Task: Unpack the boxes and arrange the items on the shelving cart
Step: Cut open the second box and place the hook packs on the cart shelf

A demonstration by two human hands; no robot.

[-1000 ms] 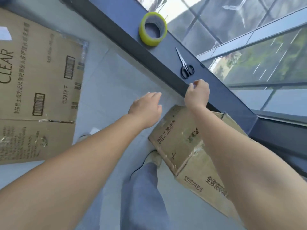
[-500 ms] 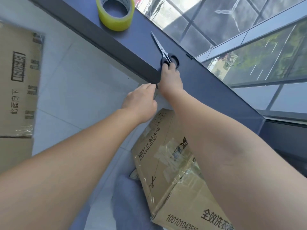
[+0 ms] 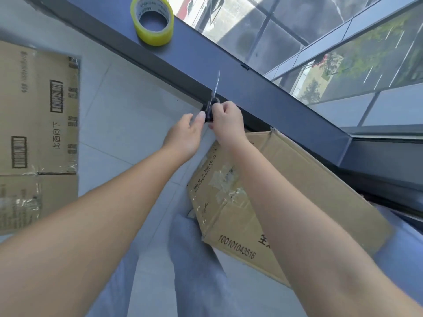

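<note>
A taped brown cardboard box (image 3: 286,191) lies on the floor below the dark window sill (image 3: 263,94), against my legs. My right hand (image 3: 226,121) grips the black handles of a pair of scissors (image 3: 214,97), blades pointing up, lifted off the sill just above the box's far corner. My left hand (image 3: 185,133) is beside it with relaxed fingers, its fingertips touching the scissor handles. The shelving cart is out of view.
A roll of yellow tape (image 3: 152,19) sits on the sill at the top. A second, larger cardboard box (image 3: 36,138) lies on the tiled floor at the left. Glass panes run along the right behind the sill.
My right hand reached the scissors on the sill, closed on their handles and lifted them back toward me. My left hand moved up next to it.
</note>
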